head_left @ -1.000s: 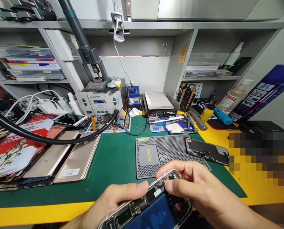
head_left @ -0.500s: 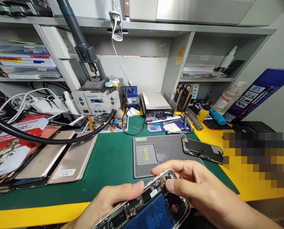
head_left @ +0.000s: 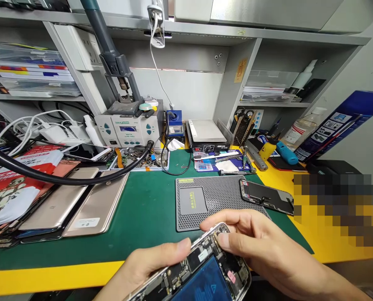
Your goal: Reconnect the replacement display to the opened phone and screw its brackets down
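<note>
An opened smartphone [head_left: 195, 271] with its inner boards and a blue-covered battery [head_left: 201, 284] exposed is held tilted at the bottom of the view. My left hand [head_left: 156, 261] grips its long upper edge, the thumb lying along the rim. With the thumb on the parts near the top end and the index finger behind the corner, my right hand [head_left: 252, 238] pinches the phone. The other fingers of both hands are partly hidden. Just beyond them lies a grey perforated mat [head_left: 220, 196], and a detached phone screen [head_left: 266, 195] rests on its right side.
Two gold phone backs [head_left: 97, 205] and a red-white packet [head_left: 20, 184] lie at left under a black hose [head_left: 79, 179]. Behind stand a hot-air station [head_left: 130, 129], a heating plate [head_left: 206, 136] and a tray of small parts [head_left: 136, 159]. Tools and bottles [head_left: 303, 125] are at right.
The view has shifted slightly, and the phone with both hands sits a little further right in it. The right thumb stays at the phone's top end; both grips look the same.
</note>
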Available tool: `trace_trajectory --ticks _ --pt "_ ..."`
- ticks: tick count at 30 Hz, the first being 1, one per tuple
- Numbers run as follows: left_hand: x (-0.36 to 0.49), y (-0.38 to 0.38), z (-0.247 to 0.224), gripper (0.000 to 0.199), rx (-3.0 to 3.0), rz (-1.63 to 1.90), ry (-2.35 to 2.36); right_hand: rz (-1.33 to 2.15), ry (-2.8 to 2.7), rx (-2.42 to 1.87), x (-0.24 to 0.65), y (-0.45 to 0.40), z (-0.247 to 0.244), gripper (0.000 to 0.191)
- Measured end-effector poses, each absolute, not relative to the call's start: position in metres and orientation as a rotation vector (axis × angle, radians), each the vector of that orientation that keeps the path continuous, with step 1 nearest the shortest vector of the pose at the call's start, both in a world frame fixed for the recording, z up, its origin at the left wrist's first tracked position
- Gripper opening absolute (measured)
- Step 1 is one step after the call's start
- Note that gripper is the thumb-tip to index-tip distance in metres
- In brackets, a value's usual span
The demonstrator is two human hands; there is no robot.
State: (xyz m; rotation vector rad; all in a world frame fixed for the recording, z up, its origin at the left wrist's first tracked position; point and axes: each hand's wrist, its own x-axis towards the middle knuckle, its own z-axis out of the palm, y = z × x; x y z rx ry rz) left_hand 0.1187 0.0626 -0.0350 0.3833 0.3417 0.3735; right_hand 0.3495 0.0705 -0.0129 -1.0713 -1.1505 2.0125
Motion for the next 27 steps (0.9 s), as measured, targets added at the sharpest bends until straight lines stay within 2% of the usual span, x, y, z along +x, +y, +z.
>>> trace_trajectory --ticks 10,14,27 --pt "0.113 0.061 -0.038 0.040 0.392 0.424 0.531 2.035 -1.134 -1.093 0.351 0.073 -0.014 0.050" --pt "0.118 0.059 -0.035 0.041 0.329 0.451 0.403 2.028 -1.104 -1.115 0.351 0.071 -0.017 0.048" --pt "0.126 0.054 -0.041 0.040 0.286 0.482 0.570 1.990 -1.001 -1.113 0.343 0.071 -0.016 0.039"
